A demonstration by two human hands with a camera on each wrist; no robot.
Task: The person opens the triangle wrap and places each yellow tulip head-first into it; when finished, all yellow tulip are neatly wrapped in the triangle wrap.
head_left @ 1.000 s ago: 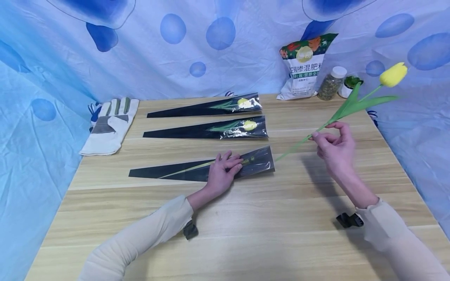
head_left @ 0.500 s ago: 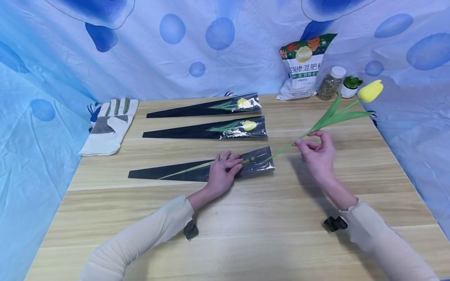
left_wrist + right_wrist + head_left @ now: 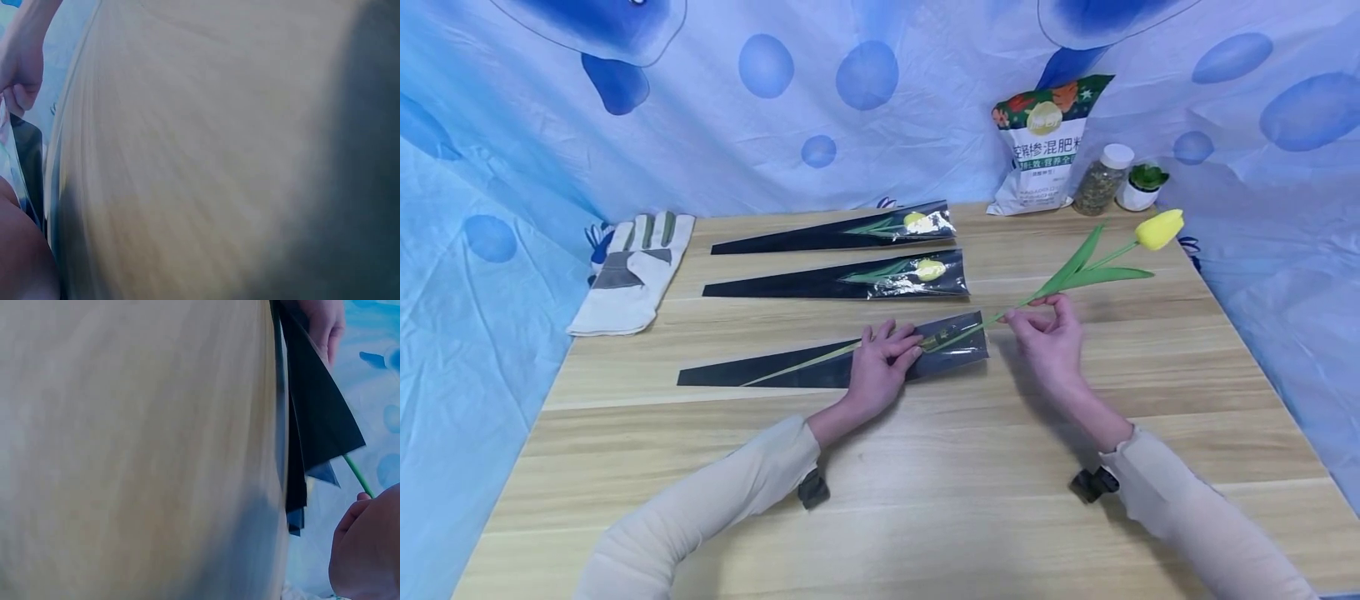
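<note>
On the wooden table (image 3: 925, 500), three long black-and-clear sleeves lie side by side, narrow ends toward nine o'clock. The far sleeve (image 3: 820, 237) and the middle sleeve (image 3: 827, 282) each hold a yellow flower, its head showing at the wide clear end. The near sleeve (image 3: 790, 371) holds only the lower green stem of a tulip (image 3: 1159, 228); the leaves and yellow head lie outside, out toward two o'clock of the sleeve's mouth.

The left hand (image 3: 880, 367) lies flat on the near sleeve with straight fingers, pressing it to the table. At three o'clock of it, the right hand (image 3: 1048, 337) pinches the tulip's stem between thumb and fingertips just outside the sleeve's mouth. The right wrist view shows the sleeve's black edge and the green stem beside the thumb; the left wrist view is mostly blurred tabletop.

Against a second ago, the tulip's head sits lower and nearer the table, the right hand has come in toward nine o'clock, and more stem lies inside the sleeve. The left hand has not shifted.

At the table's ten o'clock corner lies a work glove (image 3: 632, 271). At one o'clock stand a printed bag (image 3: 1037, 150), a white-capped jar (image 3: 1099, 182) and a small potted plant (image 3: 1138, 187). Blue cloth with round spots (image 3: 775, 100) hangs behind and at both sides.
</note>
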